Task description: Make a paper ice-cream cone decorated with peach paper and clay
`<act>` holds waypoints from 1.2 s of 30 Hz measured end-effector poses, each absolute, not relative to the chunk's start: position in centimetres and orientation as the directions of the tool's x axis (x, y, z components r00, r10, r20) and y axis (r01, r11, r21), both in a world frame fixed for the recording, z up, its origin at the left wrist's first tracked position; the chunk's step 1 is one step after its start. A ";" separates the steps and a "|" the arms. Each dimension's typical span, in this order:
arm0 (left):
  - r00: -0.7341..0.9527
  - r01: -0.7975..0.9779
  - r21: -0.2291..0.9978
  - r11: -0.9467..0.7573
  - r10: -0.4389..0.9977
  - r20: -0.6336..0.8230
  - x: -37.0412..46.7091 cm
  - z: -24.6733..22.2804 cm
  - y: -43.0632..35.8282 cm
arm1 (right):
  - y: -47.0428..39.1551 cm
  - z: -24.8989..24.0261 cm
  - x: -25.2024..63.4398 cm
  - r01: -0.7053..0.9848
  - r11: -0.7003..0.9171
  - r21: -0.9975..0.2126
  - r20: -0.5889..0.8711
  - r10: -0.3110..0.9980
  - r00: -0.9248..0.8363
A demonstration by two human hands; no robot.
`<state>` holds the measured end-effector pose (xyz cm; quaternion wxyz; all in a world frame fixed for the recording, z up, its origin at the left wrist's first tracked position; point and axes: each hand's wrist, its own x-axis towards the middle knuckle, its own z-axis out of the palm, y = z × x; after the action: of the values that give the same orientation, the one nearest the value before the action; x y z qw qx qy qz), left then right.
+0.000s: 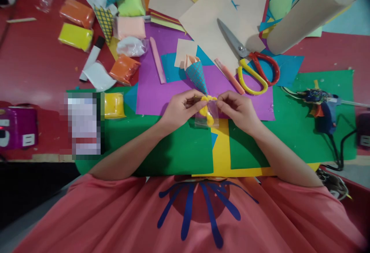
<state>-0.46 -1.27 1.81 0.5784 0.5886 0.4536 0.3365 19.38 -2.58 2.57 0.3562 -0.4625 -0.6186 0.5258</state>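
Observation:
Between my two hands is a small clear plastic bag [213, 110] with yellow modelling clay [204, 110] in and around its mouth. My left hand [185, 108] pinches the bag and clay from the left, thumb against fingers. From the right, my right hand [235, 108] pinches the bag's upper edge between thumb and fingertips. Just beyond my fingers lies a small blue paper cone [196, 73] with a crisscross pattern and a peach paper lining, its tip toward me. A pink stick-shaped tool [229, 75] and large scissors [245, 54] with one red and one yellow handle lie past my right hand.
Purple [173, 102] and green sheets [179, 145] cover the table before me. Packets of orange clay [125, 69] and other colours, a marker [94, 56] and patterned cones [104, 17] lie at left. A glue gun [326, 110] lies right; a paper roll [309, 14] stands behind.

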 end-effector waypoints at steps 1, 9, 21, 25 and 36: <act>0.348 0.143 0.986 0.083 0.928 -0.129 -0.5 1.8 -1.2 | -2.5 2.7 19.6 0.205 0.035 -0.978 -0.032 0.949 -0.313; 0.356 0.099 0.987 0.126 0.922 -0.153 -0.5 1.8 -1.1 | -2.4 2.9 19.8 0.200 0.088 -0.976 0.030 0.961 -0.276; 0.482 0.223 0.973 -0.052 0.874 -0.064 -0.7 1.8 -1.5 | -2.8 2.5 18.8 0.186 0.003 -0.983 -0.054 0.953 -0.297; 0.578 0.314 0.934 -0.170 0.815 -0.046 -0.8 2.0 -1.7 | -2.9 2.4 18.9 0.312 0.153 -0.938 0.054 0.951 -0.305; 0.406 0.132 0.990 0.054 0.908 -0.104 -0.6 1.9 -1.2 | -2.4 3.3 19.6 0.283 0.119 -0.952 0.010 0.933 -0.359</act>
<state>-0.59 -1.15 1.87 0.5835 0.6021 0.4319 0.3324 19.64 -2.39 3.26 0.3366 -0.4552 -0.6680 0.4830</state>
